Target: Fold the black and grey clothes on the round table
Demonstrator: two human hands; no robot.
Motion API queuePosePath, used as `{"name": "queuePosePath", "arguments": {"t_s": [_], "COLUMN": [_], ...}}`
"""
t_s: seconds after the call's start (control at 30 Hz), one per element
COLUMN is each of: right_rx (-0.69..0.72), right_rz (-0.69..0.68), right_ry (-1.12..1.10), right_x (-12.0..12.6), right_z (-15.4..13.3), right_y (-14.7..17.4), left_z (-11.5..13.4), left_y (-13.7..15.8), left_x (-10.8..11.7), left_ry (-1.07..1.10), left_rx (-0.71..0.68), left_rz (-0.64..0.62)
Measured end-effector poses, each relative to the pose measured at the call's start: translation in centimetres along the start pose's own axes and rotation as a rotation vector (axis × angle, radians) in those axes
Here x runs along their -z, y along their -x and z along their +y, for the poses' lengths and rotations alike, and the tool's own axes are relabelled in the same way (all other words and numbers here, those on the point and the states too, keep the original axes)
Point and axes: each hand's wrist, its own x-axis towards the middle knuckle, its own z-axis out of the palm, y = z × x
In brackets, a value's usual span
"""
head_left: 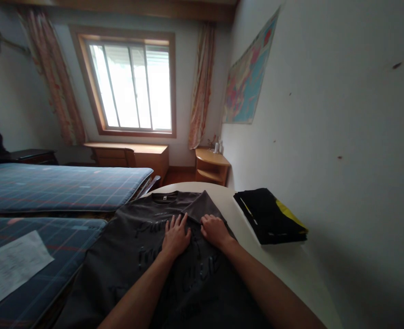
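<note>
A dark grey T-shirt (147,269) with glossy black lettering lies spread on the pale round-edged table (277,269), its collar toward the far edge. The shirt's right side is folded inward over the chest. My left hand (176,235) rests flat on the chest, fingers apart, beside the fold. Close to its right, my right hand (215,230) has its fingers curled over the folded part, gripping the cloth. My forearms cover part of the lettering. The shirt's left side hangs over the table edge toward the bed.
On the table's right stands a stack of folded black clothes (267,214) with a yellow patch, against the wall. To the left are beds with blue plaid mattresses (65,185) and a sheet of paper (13,267). A wooden desk (150,153) and corner shelf (212,157) stand by the window.
</note>
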Motion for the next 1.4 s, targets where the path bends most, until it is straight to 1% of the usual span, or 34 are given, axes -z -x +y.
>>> {"name": "queuePosePath", "arguments": {"t_s": [0.13, 0.2, 0.23, 0.3, 0.37, 0.43, 0.5, 0.57, 0.67, 0.73, 0.77, 0.83, 0.9, 0.97, 1.03, 1.07, 1.13, 1.2, 1.27, 1.33, 1.4], "right_rx": [0.044, 0.036, 0.002, -0.116, -0.227, -0.276, -0.284, -0.291, -0.307, -0.308, -0.303, -0.284, -0.263, -0.249, -0.244, -0.250, -0.317, -0.428, -0.518, -0.543, -0.554], "right_rz": [0.036, 0.065, 0.099, 0.186, 0.220, 0.147, 0.033, -0.044, -0.072, -0.066, -0.063, -0.068, -0.085, -0.102, -0.095, -0.067, 0.012, 0.062, 0.049, 0.027, 0.025], "right_ry": [-0.123, -0.200, -0.229, -0.251, -0.229, -0.189, -0.167, -0.164, -0.174, -0.175, -0.175, -0.174, -0.170, -0.171, -0.187, -0.200, -0.217, -0.216, -0.208, -0.214, -0.231], "right_x": [-0.2, -0.4, -0.5, -0.8, -1.3, -2.0, -2.7, -3.3, -3.5, -3.4, -3.3, -3.2, -3.0, -2.8, -2.4, -2.2, -1.8, -1.4, -1.2, -1.1, -1.0], "right_z": [0.6, 1.3, 1.7, 2.7, 3.9, 4.9, 5.7, 6.1, 6.4, 6.4, 6.4, 6.5, 6.6, 6.7, 6.8, 6.9, 6.9, 7.0, 7.0, 7.0, 6.9], "right_y": [0.7, 0.8, 0.7, 0.6, 0.3, 0.3, 0.3, 0.5, 0.6, 0.5, 0.5, 0.6, 0.7, 0.9, 1.0, 1.0, 1.1, 1.1, 1.2, 1.3, 1.4], "left_z": [0.0, -0.1, -0.1, -0.1, -0.1, 0.0, 0.1, 0.3, 0.4, 0.3, 0.2, 0.0, -0.1, -0.1, 0.0, 0.1, 0.2, 0.4, 0.4, 0.4, 0.4], "left_y": [0.0, 0.1, 0.1, 0.1, 0.1, 0.1, 0.0, 0.0, -0.1, -0.1, -0.1, 0.0, 0.1, 0.2, 0.3, 0.3, 0.4, 0.5, 0.6, 0.6, 0.6], "left_x": [0.1, 0.0, -0.1, -0.3, -0.5, -0.5, -0.2, 0.4, 1.1, 1.1, 1.0, 0.5, 0.0, -0.2, -0.1, 0.1, 0.5, 0.8, 0.8, 0.6, 0.4], "left_ry": [-0.009, -0.015, -0.015, -0.008, 0.003, 0.016, 0.038, 0.072, 0.110, 0.104, 0.097, 0.085, 0.078, 0.065, 0.054, 0.051, 0.060, 0.083, 0.098, 0.094, 0.083], "left_rx": [-0.042, -0.040, -0.037, -0.029, -0.033, -0.056, -0.086, -0.094, -0.054, -0.016, -0.019, -0.070, -0.134, -0.143, -0.127, -0.128, -0.167, -0.246, -0.303, -0.305, -0.282], "left_rz": [-0.013, -0.011, -0.006, 0.012, 0.034, 0.060, 0.096, 0.146, 0.214, 0.246, 0.252, 0.219, 0.125, 0.050, 0.041, 0.053, 0.083, 0.071, 0.000, -0.079, -0.100]}}
